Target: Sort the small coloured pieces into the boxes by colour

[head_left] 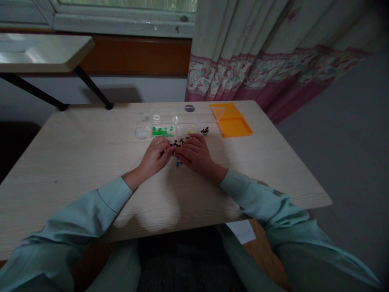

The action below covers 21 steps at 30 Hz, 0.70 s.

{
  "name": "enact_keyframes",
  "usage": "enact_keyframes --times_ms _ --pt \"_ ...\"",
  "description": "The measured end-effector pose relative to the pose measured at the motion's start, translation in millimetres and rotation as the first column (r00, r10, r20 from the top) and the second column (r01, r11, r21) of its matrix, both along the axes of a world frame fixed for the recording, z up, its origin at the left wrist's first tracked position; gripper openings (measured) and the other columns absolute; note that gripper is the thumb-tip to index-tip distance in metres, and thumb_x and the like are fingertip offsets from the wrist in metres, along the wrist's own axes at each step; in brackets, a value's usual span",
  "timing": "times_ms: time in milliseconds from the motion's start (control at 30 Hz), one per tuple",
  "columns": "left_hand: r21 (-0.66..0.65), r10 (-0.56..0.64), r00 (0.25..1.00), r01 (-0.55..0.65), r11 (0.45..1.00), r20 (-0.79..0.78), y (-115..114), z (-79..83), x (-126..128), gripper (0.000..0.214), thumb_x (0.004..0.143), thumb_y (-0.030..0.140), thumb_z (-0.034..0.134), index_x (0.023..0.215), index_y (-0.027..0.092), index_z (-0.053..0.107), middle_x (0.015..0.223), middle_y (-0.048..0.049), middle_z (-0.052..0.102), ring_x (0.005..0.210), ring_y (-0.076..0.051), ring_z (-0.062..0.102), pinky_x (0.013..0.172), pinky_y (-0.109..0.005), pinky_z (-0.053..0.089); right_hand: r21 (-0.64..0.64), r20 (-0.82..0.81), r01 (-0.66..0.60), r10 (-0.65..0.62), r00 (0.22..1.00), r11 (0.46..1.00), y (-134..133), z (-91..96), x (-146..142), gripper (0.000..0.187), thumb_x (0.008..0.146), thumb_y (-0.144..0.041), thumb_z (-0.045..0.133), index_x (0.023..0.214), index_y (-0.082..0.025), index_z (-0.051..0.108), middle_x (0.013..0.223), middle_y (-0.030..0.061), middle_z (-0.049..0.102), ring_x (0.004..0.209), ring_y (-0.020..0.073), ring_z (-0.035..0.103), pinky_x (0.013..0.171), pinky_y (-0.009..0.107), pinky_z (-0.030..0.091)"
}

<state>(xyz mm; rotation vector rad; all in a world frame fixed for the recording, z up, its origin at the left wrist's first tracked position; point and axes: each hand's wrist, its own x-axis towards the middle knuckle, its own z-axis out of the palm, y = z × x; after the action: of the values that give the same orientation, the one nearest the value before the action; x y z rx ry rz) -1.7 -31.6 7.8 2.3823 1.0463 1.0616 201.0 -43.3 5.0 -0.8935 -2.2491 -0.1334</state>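
The left hand at 8 o'clock and right hand at 4 curl over small brown pieces on the bench; whether either grip holds one, I cannot tell. Beyond, a clear compartment box lies at 12, green pieces inside at 11.

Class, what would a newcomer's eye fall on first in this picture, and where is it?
Probably the bright orange tray at the back right of the table. Next, the green pieces in the clear box, left of that tray. Then the left hand and right hand, close together beside small dark pieces in front of the box.
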Motion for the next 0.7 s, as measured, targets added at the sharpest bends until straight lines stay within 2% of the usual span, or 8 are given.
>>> enact_keyframes --times_ms 433,567,700 --pt "0.018 -0.021 1.000 0.021 1.000 0.009 1 -4.9 -3 0.034 0.101 0.034 0.043 0.082 0.019 0.066 0.083 -0.0053 0.060 0.085 -0.019 0.055 0.082 -0.037 0.045 0.078 -0.035 0.004 -0.002 0.999 0.997 4 -3.9 4 0.017 0.094 -0.036 0.056 0.093 -0.029 0.072 0.082 -0.0008 0.071 0.086 0.0157 0.059 0.106 0.041 0.039" --pt "0.028 0.008 1.000 -0.008 1.000 0.001 2 -3.0 -7 0.032 0.101 0.037 0.043 0.092 0.022 0.070 0.090 -0.0053 0.061 0.092 -0.019 0.056 0.086 -0.037 0.045 0.069 -0.029 0.110 -0.108 0.994 0.992 20 -3.3 24 0.021 0.094 -0.040 0.056 0.089 -0.028 0.073 0.077 -0.0005 0.070 0.084 0.0169 0.059 0.105 0.043 0.037" --pt "0.040 0.066 0.998 -0.066 0.997 -0.014 9 -3.1 -17 0.037 0.101 0.041 0.039 0.097 0.022 0.071 0.090 -0.0061 0.063 0.092 -0.020 0.056 0.087 -0.038 0.045 0.025 -0.082 0.341 -0.338 0.938 0.940 48 -7.3 62 0.030 0.095 -0.042 0.053 0.084 -0.025 0.073 0.075 0.0016 0.068 0.083 0.0187 0.058 0.102 0.044 0.037"
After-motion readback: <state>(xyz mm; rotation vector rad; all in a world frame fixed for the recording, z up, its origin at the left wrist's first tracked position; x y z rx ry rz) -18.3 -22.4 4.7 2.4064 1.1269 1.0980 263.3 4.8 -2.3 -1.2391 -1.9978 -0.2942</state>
